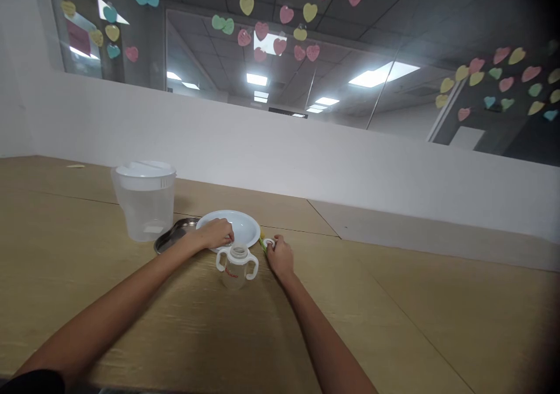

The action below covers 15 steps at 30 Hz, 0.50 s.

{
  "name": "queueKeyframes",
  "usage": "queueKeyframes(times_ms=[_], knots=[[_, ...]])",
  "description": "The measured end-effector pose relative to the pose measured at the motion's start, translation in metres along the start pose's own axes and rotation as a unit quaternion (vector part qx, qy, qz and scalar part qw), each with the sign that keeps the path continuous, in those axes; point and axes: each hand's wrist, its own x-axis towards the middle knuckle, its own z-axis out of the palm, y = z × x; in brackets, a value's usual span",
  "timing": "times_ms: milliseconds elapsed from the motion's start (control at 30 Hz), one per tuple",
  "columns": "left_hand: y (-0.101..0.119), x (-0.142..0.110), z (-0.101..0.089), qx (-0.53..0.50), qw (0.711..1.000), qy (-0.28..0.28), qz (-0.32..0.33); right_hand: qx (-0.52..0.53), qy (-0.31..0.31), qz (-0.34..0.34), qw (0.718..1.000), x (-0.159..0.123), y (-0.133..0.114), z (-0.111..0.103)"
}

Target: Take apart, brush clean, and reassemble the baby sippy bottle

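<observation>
Well, the tabletop (394,301) extends widely to your right, while on the left the pitcher (151,207), the metal tray (168,239) and the plate (249,231) stand near together. Your forearms reach forward, with the two-handled bottle (235,271) upright between them. Your left hand (215,234) bends over the plate's near rim; whether its fingers hold something, you cannot tell. Your right hand (281,257) pinches a white ring (269,242).

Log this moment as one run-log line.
left hand: at white plate, grip unclear | right hand: holds white ring | two-handled bottle: upright, open-topped | lidded pitcher: left of plate
</observation>
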Motion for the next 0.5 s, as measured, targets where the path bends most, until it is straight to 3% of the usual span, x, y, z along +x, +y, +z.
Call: queueKeyframes(times_ms=[500], knots=[[-0.0014, -0.0033, -0.0075, 0.006, 0.996, -0.026, -0.080, -0.018, -0.008, -0.005, 1.000, -0.0006, -0.0008, -0.0017]])
